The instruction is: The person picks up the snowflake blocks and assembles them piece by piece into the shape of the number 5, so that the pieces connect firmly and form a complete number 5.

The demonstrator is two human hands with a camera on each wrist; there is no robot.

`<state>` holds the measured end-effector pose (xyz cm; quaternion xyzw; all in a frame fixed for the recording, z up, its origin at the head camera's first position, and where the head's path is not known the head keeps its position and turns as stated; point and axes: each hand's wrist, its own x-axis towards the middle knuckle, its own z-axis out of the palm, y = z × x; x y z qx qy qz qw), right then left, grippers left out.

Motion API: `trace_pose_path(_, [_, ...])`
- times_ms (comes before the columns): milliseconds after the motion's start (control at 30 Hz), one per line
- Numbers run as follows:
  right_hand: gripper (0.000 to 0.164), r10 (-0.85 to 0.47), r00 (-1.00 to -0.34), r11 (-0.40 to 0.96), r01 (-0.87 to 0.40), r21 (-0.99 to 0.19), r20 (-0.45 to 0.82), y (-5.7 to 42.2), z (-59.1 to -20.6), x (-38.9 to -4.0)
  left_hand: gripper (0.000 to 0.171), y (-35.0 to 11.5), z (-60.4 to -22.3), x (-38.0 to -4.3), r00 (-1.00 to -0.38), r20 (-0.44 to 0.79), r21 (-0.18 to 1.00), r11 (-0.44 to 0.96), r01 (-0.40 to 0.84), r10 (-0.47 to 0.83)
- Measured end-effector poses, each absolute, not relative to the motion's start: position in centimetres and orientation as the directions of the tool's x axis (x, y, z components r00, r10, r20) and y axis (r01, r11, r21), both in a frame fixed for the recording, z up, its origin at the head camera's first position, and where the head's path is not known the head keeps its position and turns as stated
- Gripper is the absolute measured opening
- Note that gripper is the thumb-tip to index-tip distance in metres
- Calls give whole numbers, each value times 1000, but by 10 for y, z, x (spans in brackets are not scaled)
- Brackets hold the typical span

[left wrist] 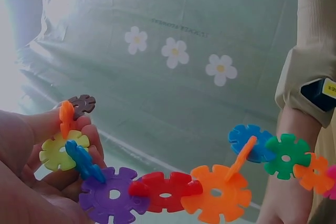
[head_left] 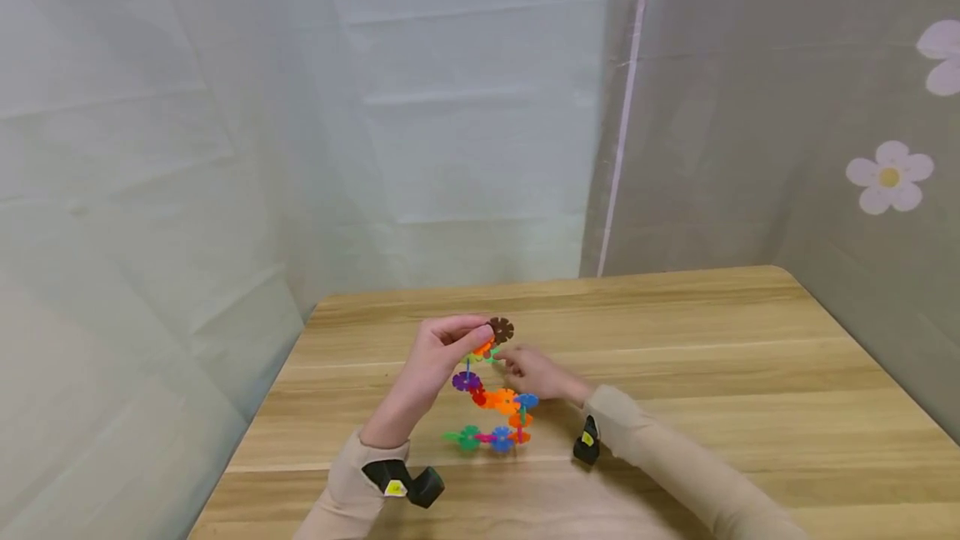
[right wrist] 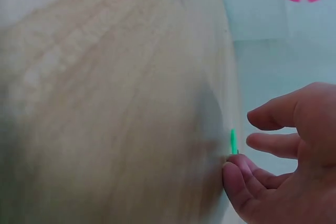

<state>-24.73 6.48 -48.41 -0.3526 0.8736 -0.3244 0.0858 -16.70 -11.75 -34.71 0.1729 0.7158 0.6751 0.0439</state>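
A chain of flower-shaped plastic interlocking discs [head_left: 504, 400] in several colours hangs in a winding line from my left hand [head_left: 441, 357]. The left thumb and fingers grip its upper end, by an orange disc [left wrist: 66, 119] and a brown disc [head_left: 500, 330]. Below them come a yellow disc [left wrist: 58, 151], a blue disc [left wrist: 85, 161] and a purple disc [left wrist: 114, 194]. Close to that end, the fingertips of my right hand [head_left: 538, 372] pinch a bright green disc [right wrist: 233, 141], seen edge-on. Its other fingers lie apart from the disc, loosely bent.
The wooden table [head_left: 675, 315] lies under both hands. Pale cloth [head_left: 480, 107] hangs behind it, and a grey curtain with white flowers [head_left: 889, 177] stands at the right. Black wrist cameras [head_left: 405, 482] sit on both sleeves.
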Motion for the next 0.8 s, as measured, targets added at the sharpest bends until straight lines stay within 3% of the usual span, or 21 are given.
trace_pose_path(200, [49,-648,-760,613,-553,-565,42,59,-486,-245,34,-116,-346,-166,-944,154,985,25,168,292])
trace_pose_path(433, [7,-685,-725,616,-630,-474,74,59,-484,-240,33,-118,-350,-168,-947,142,987,27,157,288])
trace_pose_path(700, [17,-669,-730,638,-661,-394,142,73,-472,-234,34,-120,-349,-167,-935,165,983,21,181,314])
trace_pose_path(800, [13,-655,-741,649,-652,-393,147,79,-470,-232,32,-120,-348,-167,-934,175,981,24,192,313])
